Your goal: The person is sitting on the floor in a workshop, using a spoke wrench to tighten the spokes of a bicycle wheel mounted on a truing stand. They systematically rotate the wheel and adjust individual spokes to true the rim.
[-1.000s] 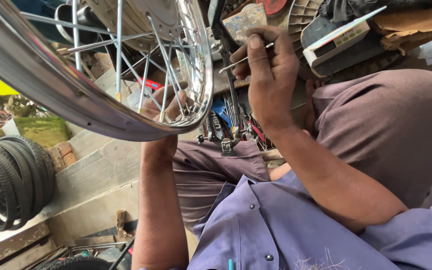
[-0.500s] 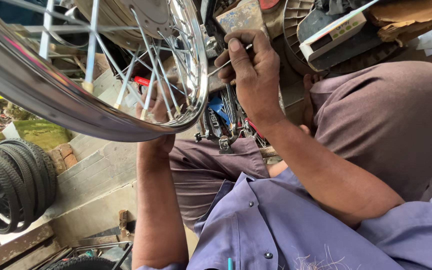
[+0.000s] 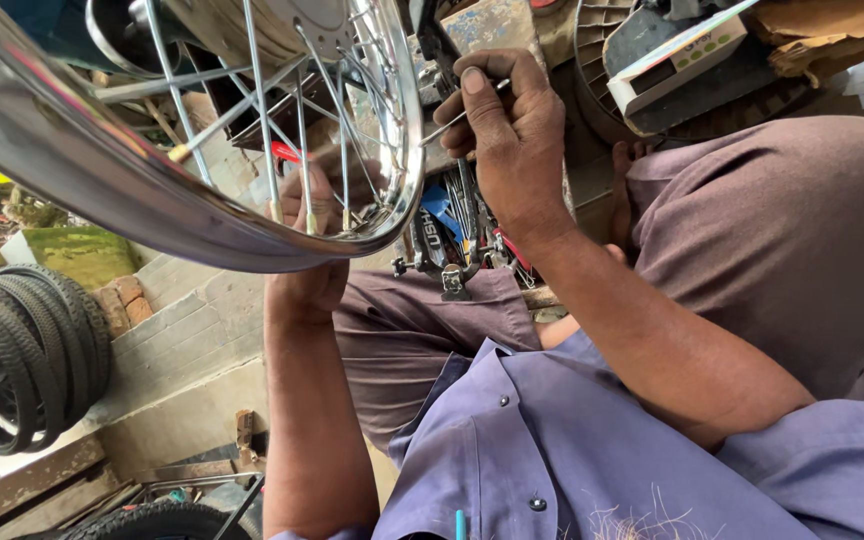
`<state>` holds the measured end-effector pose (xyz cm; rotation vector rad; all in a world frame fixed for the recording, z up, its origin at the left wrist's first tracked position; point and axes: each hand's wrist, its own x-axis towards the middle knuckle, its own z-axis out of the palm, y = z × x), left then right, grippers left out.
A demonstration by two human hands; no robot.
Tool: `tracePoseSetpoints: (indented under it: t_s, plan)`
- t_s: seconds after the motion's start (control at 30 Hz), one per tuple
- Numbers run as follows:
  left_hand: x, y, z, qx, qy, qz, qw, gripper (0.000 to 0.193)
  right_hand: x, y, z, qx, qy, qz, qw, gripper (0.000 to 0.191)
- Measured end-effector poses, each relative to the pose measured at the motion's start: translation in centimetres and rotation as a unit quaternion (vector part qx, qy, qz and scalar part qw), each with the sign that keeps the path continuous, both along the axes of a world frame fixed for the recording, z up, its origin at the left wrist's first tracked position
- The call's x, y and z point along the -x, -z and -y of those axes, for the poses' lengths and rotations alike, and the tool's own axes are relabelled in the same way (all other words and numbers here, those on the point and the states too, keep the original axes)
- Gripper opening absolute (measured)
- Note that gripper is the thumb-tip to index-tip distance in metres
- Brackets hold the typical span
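The right hand pinches a thin spoke while the left hand grips the chrome wheel rim from behind.

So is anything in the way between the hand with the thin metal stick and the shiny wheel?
Nothing visible. The right hand pinches the thin spoke, whose tip reaches the wheel rim across an open gap. The left hand sits behind the wheel's spokes, off that path.

Daylit workshop: stacked tyres beside what looks like a concrete wall.
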<state>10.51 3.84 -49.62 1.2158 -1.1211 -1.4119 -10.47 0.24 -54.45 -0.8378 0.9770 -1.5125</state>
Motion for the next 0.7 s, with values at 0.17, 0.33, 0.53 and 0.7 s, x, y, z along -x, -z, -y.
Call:
tracePoseSetpoints:
  t_s: [0.17, 0.33, 0.53, 0.7]
  plan:
    - [0.2, -0.1, 0.1, 0.025, 0.030, -0.035, 0.999, 0.077, 0.2, 0.1, 0.2, -0.006, -0.009, -0.003, 1.000, 0.016]
    - [0.3, -0.4, 0.8, 0.056, 0.048, 0.030, 0.997, 0.066, -0.3, 0.1, 0.8, -0.036, -0.065, -0.122, 0.990, 0.026]
    - [0.8, -0.4, 0.6, -0.061, -0.013, 0.044, 0.997, 0.042, -2.1, 0.4, 1.6, 0.015, -0.250, -0.230, 0.940, 0.045]
    - [-0.2, 0.1, 1.0, -0.054, -0.023, 0.042, 0.997, 0.035, -2.3, 0.4, 2.0, 0.001, -0.250, -0.220, 0.943, 0.043]
